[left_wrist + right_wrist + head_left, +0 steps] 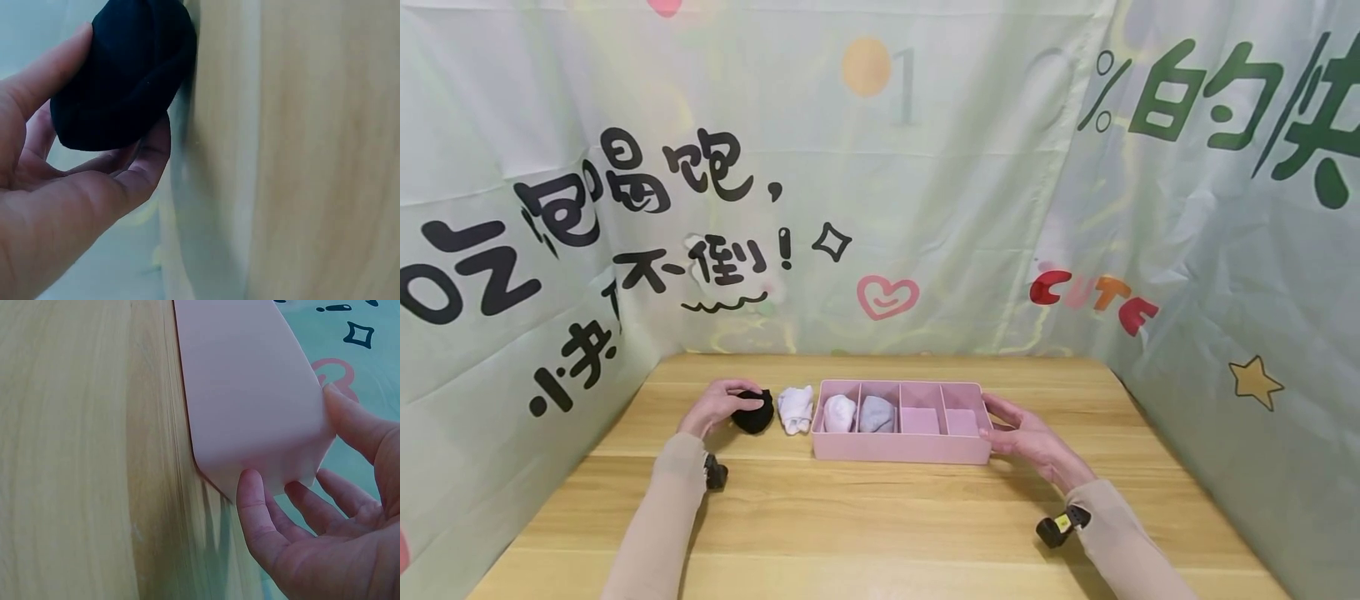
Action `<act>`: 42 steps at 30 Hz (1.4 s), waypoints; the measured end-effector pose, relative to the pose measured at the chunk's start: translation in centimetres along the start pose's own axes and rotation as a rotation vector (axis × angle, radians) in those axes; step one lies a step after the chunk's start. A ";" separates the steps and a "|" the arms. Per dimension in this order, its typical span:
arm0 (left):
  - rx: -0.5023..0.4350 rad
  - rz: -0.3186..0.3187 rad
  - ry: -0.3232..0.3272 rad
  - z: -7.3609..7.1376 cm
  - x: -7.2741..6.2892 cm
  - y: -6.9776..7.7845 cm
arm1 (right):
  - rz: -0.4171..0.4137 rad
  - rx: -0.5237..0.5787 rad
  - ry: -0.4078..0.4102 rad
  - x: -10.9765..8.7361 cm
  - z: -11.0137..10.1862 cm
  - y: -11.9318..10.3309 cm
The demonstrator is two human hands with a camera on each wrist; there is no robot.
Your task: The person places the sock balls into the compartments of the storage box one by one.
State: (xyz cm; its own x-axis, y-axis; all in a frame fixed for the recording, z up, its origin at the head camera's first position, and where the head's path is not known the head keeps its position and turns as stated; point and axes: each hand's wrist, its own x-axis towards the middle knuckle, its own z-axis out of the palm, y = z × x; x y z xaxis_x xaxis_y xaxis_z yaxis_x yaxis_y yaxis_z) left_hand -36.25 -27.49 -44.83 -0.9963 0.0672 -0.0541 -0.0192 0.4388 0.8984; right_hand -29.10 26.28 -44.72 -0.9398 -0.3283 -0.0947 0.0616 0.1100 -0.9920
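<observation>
A rolled-up black sock [754, 412] is held by my left hand [721, 406] at the left of the table. In the left wrist view my thumb and curled fingers grip the black sock [125, 75]. Just right of it lies a crumpled white sock [795, 409]. A pink divided box [901, 448] stands beside that, with a white rolled sock [839, 412] in its leftmost compartment and a grey one [877, 414] in the neighbouring compartment. My right hand [1030, 437] holds the box's right end, thumb at the rim and fingertips against the end wall [262, 465].
The wooden table [880, 517] reaches back to a printed cloth curtain [925, 208], which also hangs along both sides. The box's two right compartments show bare pink floors [919, 421]. A small black camera is worn on each wrist.
</observation>
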 end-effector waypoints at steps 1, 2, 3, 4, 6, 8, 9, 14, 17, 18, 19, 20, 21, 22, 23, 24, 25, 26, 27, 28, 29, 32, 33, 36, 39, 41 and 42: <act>-0.001 -0.004 0.004 -0.1 -0.1 0.0 | 0.001 -0.003 0.000 0.0 0.0 0.0; 0.011 -0.001 0.004 -0.1 -0.2 0.1 | 0.001 -0.004 0.000 0.0 0.0 0.0; 0.017 0.002 0.007 -0.2 -0.2 0.1 | 0.002 -0.004 0.002 0.0 0.0 0.0; 0.025 0.005 0.011 -0.3 -0.3 0.1 | 0.001 -0.003 0.002 0.0 0.0 0.0; 0.018 0.004 0.024 -0.5 -0.3 0.2 | 0.002 0.000 0.003 -0.1 0.1 0.0; 0.024 0.021 0.026 -0.7 -0.4 0.3 | 0.004 0.000 0.003 -0.1 0.1 0.0; 0.020 0.027 0.029 -0.7 -0.4 0.3 | 0.005 -0.002 0.002 -0.1 0.1 -0.1; 0.042 0.078 0.038 -0.6 -0.4 0.8 | 0.008 -0.004 -0.001 -0.2 0.1 -0.3; 0.018 0.094 0.052 -0.1 -0.5 1.3 | 0.007 -0.005 -0.003 -0.2 0.1 -0.3; 0.006 0.092 0.052 0.1 -1.0 2.0 | 0.008 -0.002 -0.003 -0.2 0.1 -0.3; -0.005 0.092 0.052 0.3 -1.0 2.2 | 0.008 -0.004 -0.005 -0.2 0.1 -0.3; -0.022 0.090 0.051 0.6 -1.1 2.4 | 0.008 -0.006 -0.006 -0.2 0.1 -0.2; -0.041 0.091 0.051 0.8 -1.1 2.7 | 0.008 -0.008 -0.006 -0.2 0.1 -0.2; -0.045 0.092 0.053 0.9 -1.1 3.0 | 0.008 -0.008 -0.005 -0.2 0.1 -0.2; -0.052 0.096 0.052 1.1 -1.1 3.2 | 0.005 -0.009 -0.006 -0.2 0.1 -0.2; -0.058 0.099 0.052 1.2 -1.0 3.4 | 0.002 -0.005 -0.005 -0.2 0.1 -0.2; -0.063 0.106 0.055 1.3 -0.7 3.2 | 0.002 -0.005 -0.005 -0.3 0.1 -0.2; -0.070 0.112 0.057 1.4 -0.7 3.3 | -0.001 -0.002 -0.006 -0.3 0.1 -0.3; -0.075 0.118 0.060 1.6 -0.7 3.5 | -0.002 -0.001 -0.006 -0.2 0.1 -0.3; -0.080 0.122 0.061 1.7 -0.8 3.7 | -0.003 0.001 -0.006 -0.2 0.1 -0.3; -0.085 0.127 0.061 1.9 -0.8 3.8 | -0.003 0.001 -0.007 -0.2 0.1 -0.3; -0.088 0.131 0.073 2.4 -1.2 4.4 | 0.002 0.001 -0.011 -0.1 0.1 -0.2; -0.089 0.133 0.075 2.7 -1.3 4.5 | 0.005 0.000 -0.011 -0.1 0.1 -0.1; -0.092 0.143 0.081 3.3 -1.3 4.9 | 0.011 -0.006 -0.012 -0.1 0.0 -0.1; -0.114 0.162 0.086 3.9 -1.1 5.2 | 0.012 -0.007 -0.013 0.0 -0.1 -0.1; -0.121 0.180 0.092 4.3 -1.1 5.5 | 0.013 -0.005 -0.012 0.0 -0.1 -0.2; -0.129 0.189 0.095 4.6 -1.2 5.7 | 0.014 -0.004 -0.011 0.0 0.0 -0.2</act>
State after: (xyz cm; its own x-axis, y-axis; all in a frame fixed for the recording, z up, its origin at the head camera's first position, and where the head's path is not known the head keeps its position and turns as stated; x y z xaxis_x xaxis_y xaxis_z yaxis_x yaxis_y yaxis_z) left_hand -34.82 -21.00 -41.66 -0.9864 0.0500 0.1563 0.1641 0.3080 0.9371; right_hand -29.08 26.30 -44.50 -0.9352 -0.3370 -0.1092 0.0730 0.1181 -0.9903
